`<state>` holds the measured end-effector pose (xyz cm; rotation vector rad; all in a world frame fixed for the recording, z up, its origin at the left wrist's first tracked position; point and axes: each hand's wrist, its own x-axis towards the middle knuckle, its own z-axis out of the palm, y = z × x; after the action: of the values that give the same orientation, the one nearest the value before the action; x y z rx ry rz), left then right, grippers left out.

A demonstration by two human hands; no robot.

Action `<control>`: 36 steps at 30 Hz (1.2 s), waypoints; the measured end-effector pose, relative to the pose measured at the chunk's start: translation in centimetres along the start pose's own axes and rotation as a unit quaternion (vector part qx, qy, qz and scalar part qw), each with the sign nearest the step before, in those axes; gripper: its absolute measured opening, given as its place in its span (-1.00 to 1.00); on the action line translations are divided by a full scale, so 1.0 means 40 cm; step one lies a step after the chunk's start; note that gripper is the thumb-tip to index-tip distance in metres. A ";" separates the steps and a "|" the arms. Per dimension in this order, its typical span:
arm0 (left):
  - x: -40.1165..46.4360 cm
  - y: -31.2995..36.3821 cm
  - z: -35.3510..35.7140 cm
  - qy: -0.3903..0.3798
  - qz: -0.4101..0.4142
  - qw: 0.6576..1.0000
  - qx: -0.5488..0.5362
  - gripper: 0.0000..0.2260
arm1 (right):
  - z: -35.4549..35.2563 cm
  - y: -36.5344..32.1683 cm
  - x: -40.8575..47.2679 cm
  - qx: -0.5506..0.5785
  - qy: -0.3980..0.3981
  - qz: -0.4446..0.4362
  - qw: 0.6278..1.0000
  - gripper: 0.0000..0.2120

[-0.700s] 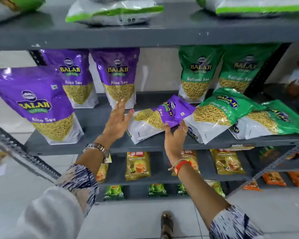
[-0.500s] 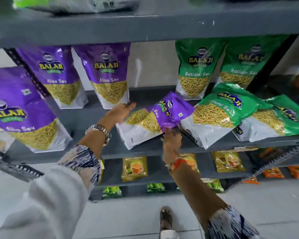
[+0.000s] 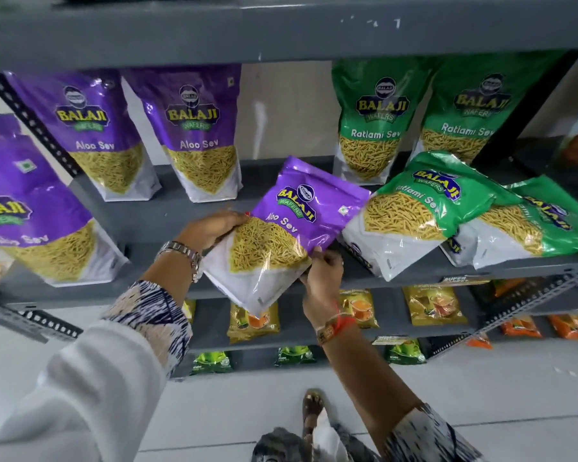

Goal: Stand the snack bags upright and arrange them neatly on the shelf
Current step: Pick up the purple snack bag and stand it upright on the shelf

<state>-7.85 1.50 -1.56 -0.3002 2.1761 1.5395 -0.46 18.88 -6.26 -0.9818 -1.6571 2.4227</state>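
A purple Aloo Sev bag (image 3: 291, 225) hangs tilted at the front of the grey shelf (image 3: 154, 221), its top leaning right. My left hand (image 3: 211, 226) grips its left edge and my right hand (image 3: 322, 271) pinches its lower right edge. Two purple bags (image 3: 101, 135) (image 3: 201, 135) stand upright at the back left, and a third purple bag (image 3: 30, 208) stands at the front left. Two green Ratlami Sev bags (image 3: 377, 118) (image 3: 471, 115) stand upright at the back right. Two more green bags (image 3: 421, 211) (image 3: 534, 225) lie flat at the front right.
An upper shelf board (image 3: 281, 31) overhangs the bags. Lower shelves hold small yellow packets (image 3: 431, 308), green packets (image 3: 211, 361) and orange packets (image 3: 521, 328). Perforated metal uprights (image 3: 30, 325) (image 3: 528, 301) flank the rack. My sandalled foot (image 3: 312, 405) stands on the pale tiled floor.
Both hands have closed on the lying purple bag and lifted its lower end off the shelf toward me, turning it more upright. The view has moved closer.
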 end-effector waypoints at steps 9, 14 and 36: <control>-0.236 -0.115 0.050 0.044 0.032 0.987 -0.154 -0.83 | -0.140 -0.059 -0.144 0.004 -0.063 -0.118 0.991 -0.80; -0.378 -0.131 0.074 0.073 0.111 0.977 -0.165 -0.76 | -0.201 -0.082 -0.220 0.014 -0.123 -0.139 0.983 -0.89; -0.381 -0.133 -0.086 0.289 0.145 0.907 -0.270 -0.78 | 0.091 -0.084 -0.175 -0.001 -0.274 -0.152 0.950 -0.93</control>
<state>6.89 -4.84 2.25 -0.7126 2.2247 2.4785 2.19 14.70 0.73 -0.0174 -1.7786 2.6036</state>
